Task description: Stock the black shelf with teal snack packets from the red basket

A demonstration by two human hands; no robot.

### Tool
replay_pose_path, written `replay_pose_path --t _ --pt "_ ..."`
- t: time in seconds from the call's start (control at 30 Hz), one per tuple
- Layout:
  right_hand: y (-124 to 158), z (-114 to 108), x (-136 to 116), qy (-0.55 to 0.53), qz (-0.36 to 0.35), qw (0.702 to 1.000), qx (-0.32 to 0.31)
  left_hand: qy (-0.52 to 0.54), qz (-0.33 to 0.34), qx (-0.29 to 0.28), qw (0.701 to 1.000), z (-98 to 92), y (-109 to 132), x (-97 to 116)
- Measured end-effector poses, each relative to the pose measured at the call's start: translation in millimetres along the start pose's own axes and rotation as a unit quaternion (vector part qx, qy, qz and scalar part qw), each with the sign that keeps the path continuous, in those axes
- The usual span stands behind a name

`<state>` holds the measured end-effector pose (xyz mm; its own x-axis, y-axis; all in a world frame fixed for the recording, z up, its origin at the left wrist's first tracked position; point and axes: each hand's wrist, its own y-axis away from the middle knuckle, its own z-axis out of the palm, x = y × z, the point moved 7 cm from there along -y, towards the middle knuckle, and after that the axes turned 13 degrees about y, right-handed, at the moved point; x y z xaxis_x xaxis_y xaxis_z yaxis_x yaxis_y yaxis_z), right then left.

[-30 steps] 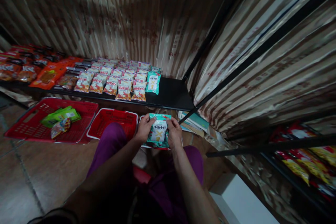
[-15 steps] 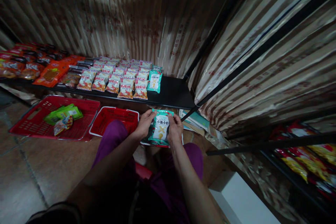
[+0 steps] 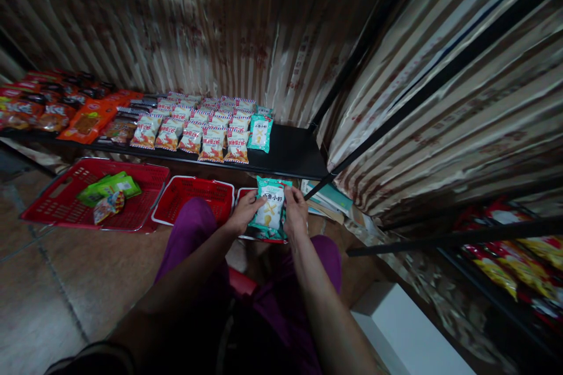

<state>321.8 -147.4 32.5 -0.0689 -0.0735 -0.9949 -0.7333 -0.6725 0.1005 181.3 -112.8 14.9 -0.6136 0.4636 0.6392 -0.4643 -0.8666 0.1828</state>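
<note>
A teal-and-white snack bag [image 3: 271, 206] is held up between my two hands, printed front toward me and leaning slightly. My left hand [image 3: 244, 212] grips its left edge, thumb lying on the front. My right hand [image 3: 295, 210] has its fingers closed at the bag's upper right edge. Under the bag is a small red basket [image 3: 241, 192] with more teal packaging in it, mostly covered by the bag and my hands. A similar teal bag [image 3: 260, 133] stands on the black shelf [image 3: 292, 152], beside rows of white-and-orange snack bags [image 3: 212, 143].
Left of my knee sit a red basket [image 3: 193, 181] and a larger red basket [image 3: 152, 179] holding green packets [image 3: 109, 187]. Orange snack packs [image 3: 85, 122] line the shelf's left. A black post [image 3: 360, 158], a white box [image 3: 409, 328] and another snack shelf [image 3: 466, 281] are on the right.
The bag has tilted a little and risen slightly. My left hand now holds lower on its left edge, and my right fingers have shifted along the upper right edge.
</note>
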Motion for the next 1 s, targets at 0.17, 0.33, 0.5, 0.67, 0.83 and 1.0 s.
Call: replay_pose_path --t 0.17,0.33,0.5,0.67,0.83,1.0 --pt "6.0 1.1 13.5 0.01 0.041 0.996 -0.081 0.005 0.021 0.026 0.999 0.0 -2.6 7.8" --pt "16.5 2.6 14.3 -0.007 0.063 0.99 -0.13 0.014 0.03 0.045 0.998 0.5 -2.2 10.5" --pt "21.3 6.6 16.5 -0.015 0.084 0.98 -0.177 0.009 0.036 0.061 0.997 -1.8 -7.0 9.8" --pt "16.1 4.0 21.7 -0.017 0.074 0.986 -0.148 -0.015 0.014 0.068 0.997 -3.0 -8.6 9.2" --pt "8.9 -2.6 27.9 -0.022 0.072 0.993 -0.092 -0.057 -0.051 0.073 0.994 -6.4 2.6 4.2" --pt "4.0 -6.0 32.7 -0.012 0.063 0.995 -0.077 0.011 -0.08 0.011 0.997 0.1 8.7 -4.0"
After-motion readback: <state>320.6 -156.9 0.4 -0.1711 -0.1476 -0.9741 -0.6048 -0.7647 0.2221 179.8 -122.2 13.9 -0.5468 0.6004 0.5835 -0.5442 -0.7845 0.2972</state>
